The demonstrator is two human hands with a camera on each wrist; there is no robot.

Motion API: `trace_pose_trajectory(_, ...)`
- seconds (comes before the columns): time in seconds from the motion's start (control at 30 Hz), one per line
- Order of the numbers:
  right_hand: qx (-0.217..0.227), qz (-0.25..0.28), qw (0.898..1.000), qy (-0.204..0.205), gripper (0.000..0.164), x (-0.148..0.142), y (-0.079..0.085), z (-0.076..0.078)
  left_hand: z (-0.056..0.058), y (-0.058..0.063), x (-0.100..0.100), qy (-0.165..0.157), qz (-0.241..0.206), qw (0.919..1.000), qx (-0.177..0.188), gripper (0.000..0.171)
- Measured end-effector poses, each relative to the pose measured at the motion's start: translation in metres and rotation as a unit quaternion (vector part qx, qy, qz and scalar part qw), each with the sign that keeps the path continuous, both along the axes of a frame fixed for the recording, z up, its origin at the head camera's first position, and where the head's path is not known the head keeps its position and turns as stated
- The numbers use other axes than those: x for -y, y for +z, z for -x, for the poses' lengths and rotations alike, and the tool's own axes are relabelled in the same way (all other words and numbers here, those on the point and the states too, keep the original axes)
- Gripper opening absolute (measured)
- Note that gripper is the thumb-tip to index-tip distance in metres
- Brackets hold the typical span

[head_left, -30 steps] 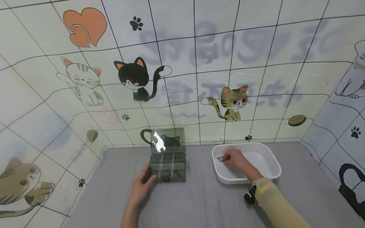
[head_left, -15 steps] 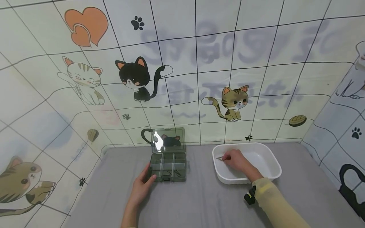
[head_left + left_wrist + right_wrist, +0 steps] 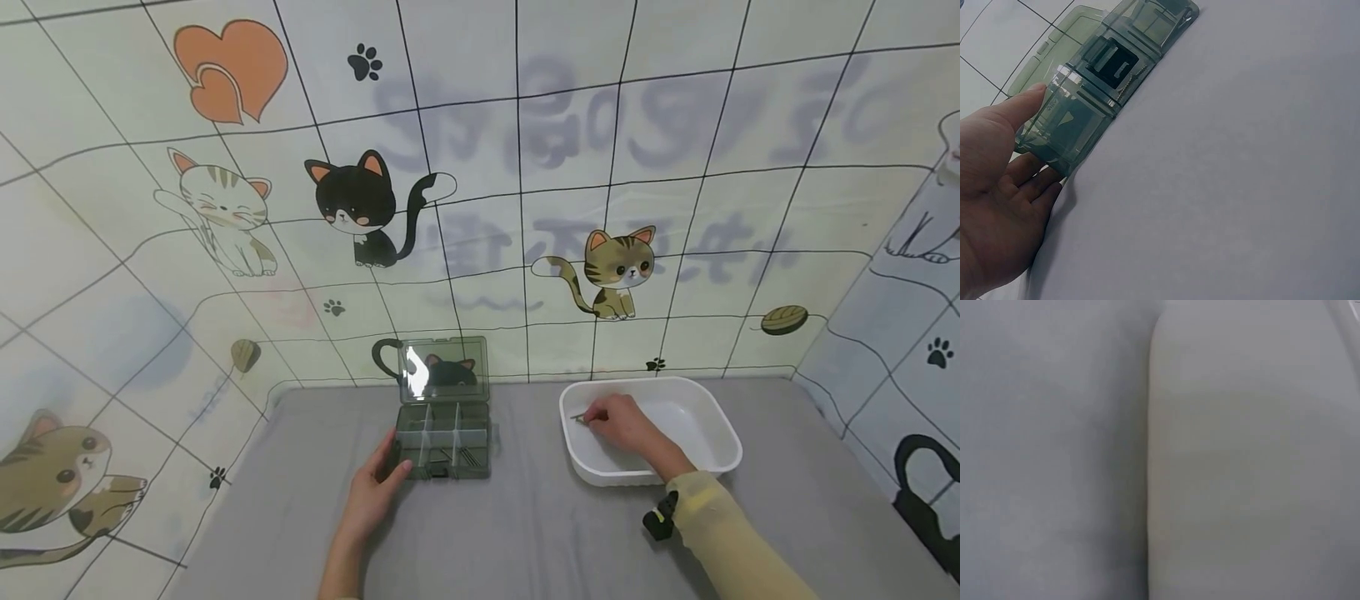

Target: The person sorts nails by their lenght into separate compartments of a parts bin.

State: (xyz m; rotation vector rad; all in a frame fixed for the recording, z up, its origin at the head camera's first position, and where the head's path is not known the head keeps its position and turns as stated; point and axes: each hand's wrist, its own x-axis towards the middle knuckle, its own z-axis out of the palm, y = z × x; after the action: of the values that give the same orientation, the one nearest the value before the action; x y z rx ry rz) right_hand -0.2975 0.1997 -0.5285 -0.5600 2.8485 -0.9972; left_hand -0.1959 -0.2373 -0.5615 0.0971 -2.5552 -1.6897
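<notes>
A green see-through compartment box (image 3: 442,435) stands with its lid (image 3: 442,392) raised against the back wall. Several thin metal screws (image 3: 468,456) lie in its front compartments. My left hand (image 3: 372,490) holds the box's front left corner; in the left wrist view the thumb presses the top edge and the other fingers lie round the side. Over the left part of a white tray (image 3: 637,478), my right hand (image 3: 618,419) pinches a small metal screw (image 3: 577,417) that sticks out past the fingertips. Only the tray's outer wall (image 3: 1247,456) fills the right wrist view.
A grey cloth (image 3: 525,517) covers the table. Behind it rises a cat-patterned tiled backdrop (image 3: 480,208), which also runs along both sides. A black strap-like loop (image 3: 926,492) hangs at the right edge.
The right fingers have shifted slightly over the metal screws, and less metal shows past the fingertips. My left hand and the box stay in place.
</notes>
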Motion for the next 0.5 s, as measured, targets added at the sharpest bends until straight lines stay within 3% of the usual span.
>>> trace_pose_trajectory(0.5,-0.001,0.040,0.999,-0.023,0.009,-0.0029,0.0101,-0.0050,0.0003,-0.0002,0.0016,-0.004,-0.002,1.0000,-0.006,0.066)
